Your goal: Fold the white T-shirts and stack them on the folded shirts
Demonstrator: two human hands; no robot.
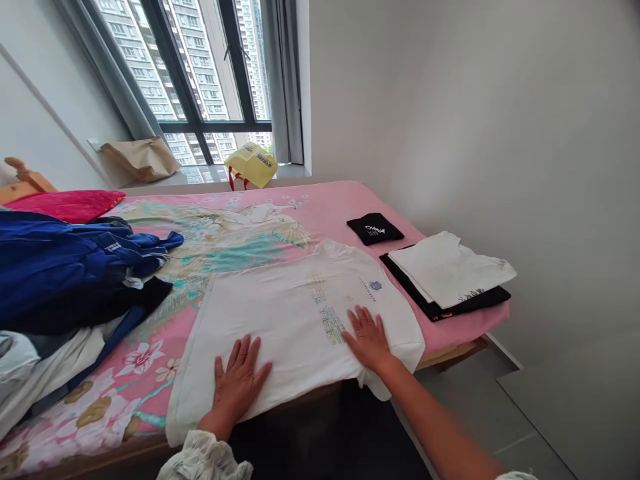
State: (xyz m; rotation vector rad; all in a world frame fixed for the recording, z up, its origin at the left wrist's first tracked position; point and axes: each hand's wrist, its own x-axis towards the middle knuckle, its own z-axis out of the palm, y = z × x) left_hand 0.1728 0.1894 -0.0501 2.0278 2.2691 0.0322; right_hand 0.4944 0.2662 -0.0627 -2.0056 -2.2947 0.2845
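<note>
A white T-shirt lies spread out sideways on the bed, its collar toward the far right and its hem toward the left. It bears a small blue emblem and faded lines of print. My left hand rests flat on the lower part of the shirt, fingers spread. Near the printed chest, my right hand presses flat with its fingers apart. Neither hand grips the cloth. One sleeve hangs over the bed's near edge beside my right forearm.
Folded white and black shirts are stacked at the bed's right corner, with a small folded black garment behind. A heap of blue and dark clothes covers the left side. A paper bag and yellow bag stand by the window.
</note>
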